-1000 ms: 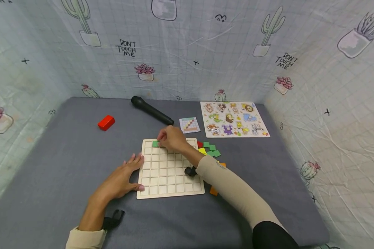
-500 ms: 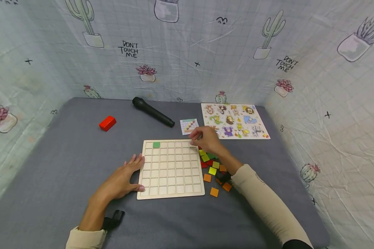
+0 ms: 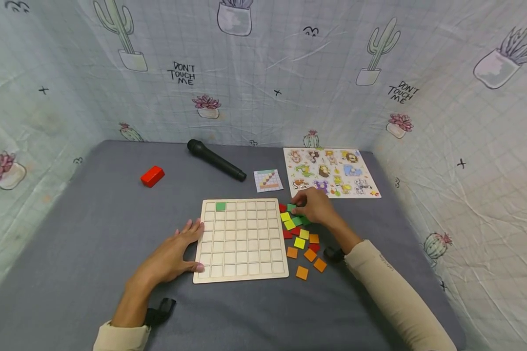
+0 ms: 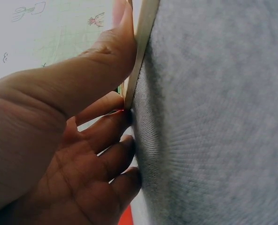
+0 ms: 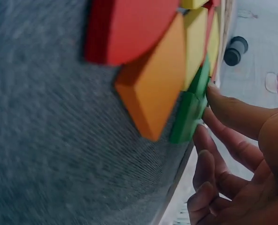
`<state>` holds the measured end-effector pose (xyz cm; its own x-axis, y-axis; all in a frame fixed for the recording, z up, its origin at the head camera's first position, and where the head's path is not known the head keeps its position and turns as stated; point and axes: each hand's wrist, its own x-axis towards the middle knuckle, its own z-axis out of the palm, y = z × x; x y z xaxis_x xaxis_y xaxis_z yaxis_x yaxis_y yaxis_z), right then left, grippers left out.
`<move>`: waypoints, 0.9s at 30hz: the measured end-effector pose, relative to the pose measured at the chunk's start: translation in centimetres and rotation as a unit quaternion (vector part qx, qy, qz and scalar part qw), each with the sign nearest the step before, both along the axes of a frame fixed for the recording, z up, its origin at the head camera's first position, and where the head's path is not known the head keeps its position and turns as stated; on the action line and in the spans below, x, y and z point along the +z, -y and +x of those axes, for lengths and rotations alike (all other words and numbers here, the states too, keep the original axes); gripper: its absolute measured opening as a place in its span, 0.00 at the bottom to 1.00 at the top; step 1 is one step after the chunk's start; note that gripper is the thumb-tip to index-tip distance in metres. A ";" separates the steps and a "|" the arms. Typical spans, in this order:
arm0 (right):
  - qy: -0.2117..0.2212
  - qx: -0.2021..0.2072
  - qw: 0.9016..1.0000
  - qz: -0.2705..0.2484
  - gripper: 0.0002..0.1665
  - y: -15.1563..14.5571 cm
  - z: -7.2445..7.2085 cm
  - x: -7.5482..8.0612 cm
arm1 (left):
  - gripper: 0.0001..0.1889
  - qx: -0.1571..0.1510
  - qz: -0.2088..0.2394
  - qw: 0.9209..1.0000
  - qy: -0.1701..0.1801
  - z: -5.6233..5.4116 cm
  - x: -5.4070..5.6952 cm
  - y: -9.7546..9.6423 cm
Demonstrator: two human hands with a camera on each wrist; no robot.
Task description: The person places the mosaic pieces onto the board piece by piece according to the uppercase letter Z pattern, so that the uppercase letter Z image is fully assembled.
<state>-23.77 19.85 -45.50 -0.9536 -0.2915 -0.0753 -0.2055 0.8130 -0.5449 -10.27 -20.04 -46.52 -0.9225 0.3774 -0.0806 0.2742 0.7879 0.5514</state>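
A pale wooden grid board (image 3: 241,241) lies on the table, with one green tile (image 3: 220,206) in its top row near the left corner. My left hand (image 3: 169,256) rests along the board's left edge, fingers extended and thumb at the lower corner. In the left wrist view the thumb (image 4: 115,51) presses against the board's side. Right of the board, my right hand (image 3: 316,207) reaches into loose square tiles, thumb and index finger pinching a green tile (image 3: 292,208). The right wrist view has these fingertips at the green tiles (image 5: 188,110), beside an orange tile (image 5: 158,86).
Several orange (image 3: 302,272), yellow (image 3: 299,243) and red tiles lie scattered right of the board. Farther back are a small pattern card (image 3: 268,180), a black microphone (image 3: 217,160), and an animal picture board (image 3: 334,170). A red block (image 3: 152,176) sits at the left.
My right hand has left the green tile in the board's top row and moved right, down to the green tiles in the loose group. The left hand stays in place.
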 end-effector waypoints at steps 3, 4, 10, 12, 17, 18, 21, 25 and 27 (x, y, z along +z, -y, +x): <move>-0.006 0.001 1.000 0.004 0.10 0.1 0.0 -0.3 | 0.56 -0.001 0.002 1.000 -0.001 0.0 -0.1 0.0; -0.007 0.002 1.000 0.002 0.10 0.1 0.0 -0.3 | 0.56 -0.001 0.002 1.000 -0.001 0.1 -0.1 -0.1; -0.018 0.004 1.000 -0.024 0.08 0.4 0.2 -0.4 | 0.57 0.004 -0.001 1.000 -0.002 0.1 -0.3 0.0; -0.031 -0.003 0.999 -0.038 0.07 0.5 0.2 -0.4 | 0.57 0.005 0.001 1.000 -0.002 0.1 -0.3 0.0; -0.060 -0.021 0.995 -0.072 0.05 1.0 0.1 -0.1 | 0.57 0.004 0.004 1.000 -0.001 0.1 -0.3 0.1; -0.059 -0.021 0.995 -0.079 0.05 1.2 0.1 0.0 | 0.57 0.004 0.006 1.000 -0.001 0.1 -0.3 0.1; -0.046 -0.015 0.995 -0.091 0.04 2.2 0.0 0.5 | 0.57 0.005 0.008 1.000 -0.001 0.1 -0.4 0.1; -0.032 -0.006 0.994 -0.103 0.03 4.0 -0.1 1.0 | 0.57 0.005 0.004 1.000 0.000 0.1 -0.3 0.0; -0.032 0.001 0.994 -0.105 0.04 5.0 -0.2 1.0 | 0.57 0.005 0.001 1.000 -0.001 0.1 -0.3 -0.1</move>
